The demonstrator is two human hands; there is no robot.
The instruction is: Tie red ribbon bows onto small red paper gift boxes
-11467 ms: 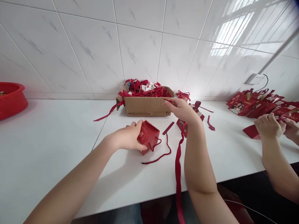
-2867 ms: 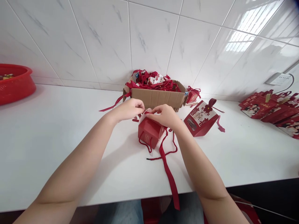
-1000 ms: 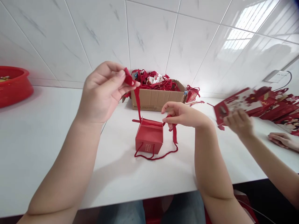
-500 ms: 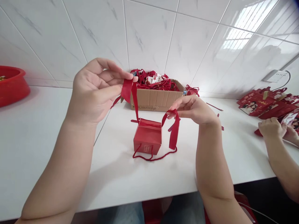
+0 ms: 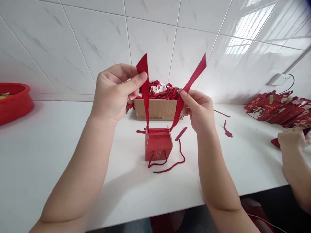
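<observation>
A small red gift box [image 5: 158, 144] stands on the white counter [image 5: 60, 155], with a red cord [image 5: 170, 165] trailing from its front. A red ribbon [image 5: 145, 94] runs through the box top, and both ends rise above it. My left hand [image 5: 114, 92] pinches the left end between thumb and fingers. My right hand [image 5: 198, 108] pinches the right end, which slants up to the right. Both hands are held above and behind the box.
A cardboard box [image 5: 155, 108] full of red ribbons sits against the tiled wall. A red basin [image 5: 12, 102] stands far left. Flat red gift bags [image 5: 272, 108] lie at right, where another person's hand [image 5: 291, 140] works. Loose ribbon scraps [image 5: 227, 129] lie nearby.
Both ribbon ends have been pulled up taut above the box, and my right hand has risen. The box has shifted slightly right. The other person's hand has moved further right.
</observation>
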